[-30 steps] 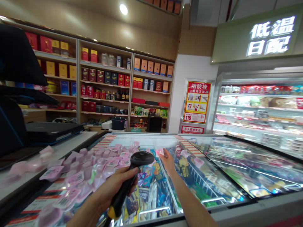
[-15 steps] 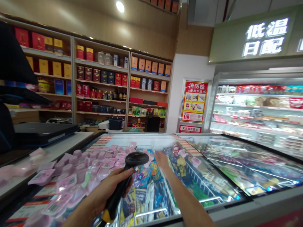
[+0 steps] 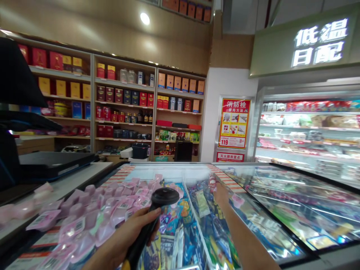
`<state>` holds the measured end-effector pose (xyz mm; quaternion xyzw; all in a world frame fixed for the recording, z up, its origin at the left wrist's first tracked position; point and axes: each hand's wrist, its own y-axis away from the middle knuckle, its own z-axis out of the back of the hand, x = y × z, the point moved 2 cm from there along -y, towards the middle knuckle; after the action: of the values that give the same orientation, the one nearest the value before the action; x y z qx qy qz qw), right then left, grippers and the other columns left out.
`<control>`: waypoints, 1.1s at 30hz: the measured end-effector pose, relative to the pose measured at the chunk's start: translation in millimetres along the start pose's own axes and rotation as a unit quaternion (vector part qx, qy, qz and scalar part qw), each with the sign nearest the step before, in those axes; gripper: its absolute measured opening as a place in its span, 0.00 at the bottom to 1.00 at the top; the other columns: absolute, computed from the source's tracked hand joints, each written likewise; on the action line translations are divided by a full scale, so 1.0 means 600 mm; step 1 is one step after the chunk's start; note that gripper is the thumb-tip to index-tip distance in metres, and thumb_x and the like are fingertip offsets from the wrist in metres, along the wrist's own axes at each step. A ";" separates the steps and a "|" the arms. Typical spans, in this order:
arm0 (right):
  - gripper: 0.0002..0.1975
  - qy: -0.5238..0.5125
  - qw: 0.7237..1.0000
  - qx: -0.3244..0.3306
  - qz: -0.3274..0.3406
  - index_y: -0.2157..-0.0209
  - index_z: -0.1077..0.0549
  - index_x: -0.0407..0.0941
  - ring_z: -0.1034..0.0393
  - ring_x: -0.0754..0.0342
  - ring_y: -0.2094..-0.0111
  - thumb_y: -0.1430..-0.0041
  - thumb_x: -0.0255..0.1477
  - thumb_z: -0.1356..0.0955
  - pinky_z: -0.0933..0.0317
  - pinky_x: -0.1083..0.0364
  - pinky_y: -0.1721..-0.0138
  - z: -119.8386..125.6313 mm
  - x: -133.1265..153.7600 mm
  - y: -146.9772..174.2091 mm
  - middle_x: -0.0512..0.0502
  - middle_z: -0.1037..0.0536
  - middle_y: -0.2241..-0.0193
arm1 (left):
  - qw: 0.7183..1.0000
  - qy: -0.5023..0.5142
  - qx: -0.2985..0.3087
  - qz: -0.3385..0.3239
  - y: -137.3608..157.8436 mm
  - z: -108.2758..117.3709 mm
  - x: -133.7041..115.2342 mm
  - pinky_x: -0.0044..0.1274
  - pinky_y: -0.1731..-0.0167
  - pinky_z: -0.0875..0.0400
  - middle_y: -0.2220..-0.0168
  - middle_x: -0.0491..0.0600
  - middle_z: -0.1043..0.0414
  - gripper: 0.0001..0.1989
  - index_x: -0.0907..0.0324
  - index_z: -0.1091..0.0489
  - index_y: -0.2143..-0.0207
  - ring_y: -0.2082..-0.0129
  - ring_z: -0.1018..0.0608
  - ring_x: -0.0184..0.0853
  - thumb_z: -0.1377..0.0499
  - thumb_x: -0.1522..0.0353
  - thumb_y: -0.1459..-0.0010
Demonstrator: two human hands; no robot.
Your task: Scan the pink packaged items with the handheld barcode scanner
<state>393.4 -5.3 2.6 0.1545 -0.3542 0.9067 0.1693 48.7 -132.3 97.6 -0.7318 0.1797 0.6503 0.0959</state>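
My left hand (image 3: 143, 224) is wrapped round the dark handle of a barcode scanner (image 3: 165, 196), its head up and a yellow part low on the grip. Beside it on the left lie many pink plastic cups (image 3: 92, 208), some with barcode labels showing. My right hand (image 3: 221, 193) reaches over the freezer's right section; its fingers are blurred and partly hidden, so what they touch is unclear. Just right of it is a single pink cup (image 3: 237, 201). Packaged frozen goods (image 3: 176, 232) lie below, between the two hands.
A chest freezer with glass lids (image 3: 281, 210) spans the front, white wire dividers inside. On the left, a counter (image 3: 97, 170) bears a black flat device (image 3: 56, 163) and more pink cups. Shelves of boxes (image 3: 123, 112) stand behind; a lit chiller (image 3: 309, 131) is at the right.
My right hand has moved to the right and slightly down, toward the loose pink cup. The freezer's right-hand lid edge appears shifted right. My left hand keeps its hold on the scanner.
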 end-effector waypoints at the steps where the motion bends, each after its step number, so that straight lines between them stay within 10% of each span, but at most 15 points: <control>1: 0.13 -0.009 1.000 0.000 0.007 0.67 0.34 0.40 0.36 0.48 0.64 0.58 0.21 0.41 0.45 0.52 0.63 -0.001 0.006 0.004 0.40 0.30 0.69 | 1.000 -0.001 -0.001 0.000 0.000 -0.002 -0.001 0.17 0.86 0.45 0.86 0.41 0.37 0.13 0.61 0.39 0.79 0.87 0.37 0.24 0.44 0.60 0.57; 14: 0.09 -0.326 0.930 -0.050 0.163 0.72 0.38 0.43 0.39 0.56 0.70 0.60 0.21 0.41 0.42 0.56 0.66 0.017 0.175 0.092 0.49 0.35 0.74 | 1.000 0.019 0.025 -0.004 0.024 0.002 -0.008 0.17 0.85 0.44 0.84 0.42 0.36 0.13 0.61 0.39 0.78 0.87 0.35 0.24 0.42 0.60 0.59; 24: 0.04 -0.290 0.956 0.005 0.039 0.77 0.37 0.44 0.36 0.54 0.73 0.61 0.25 0.38 0.42 0.56 0.69 0.000 0.176 0.125 0.49 0.31 0.77 | 0.999 0.020 0.022 -0.011 0.047 0.013 -0.007 0.17 0.86 0.44 0.84 0.42 0.37 0.12 0.61 0.39 0.78 0.87 0.36 0.24 0.44 0.61 0.56; 33: 0.15 -0.223 0.963 0.108 0.105 0.67 0.35 0.45 0.34 0.53 0.67 0.62 0.27 0.36 0.43 0.56 0.66 -0.017 0.226 0.153 0.49 0.28 0.70 | 1.000 0.006 0.021 0.000 0.049 0.006 -0.015 0.17 0.85 0.44 0.85 0.42 0.37 0.12 0.61 0.39 0.81 0.86 0.36 0.24 0.43 0.61 0.57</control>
<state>232.2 -35.1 -4.7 0.3324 -0.2972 0.8946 -0.0281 33.5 -156.6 108.9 -0.7333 0.1939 0.6422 0.1107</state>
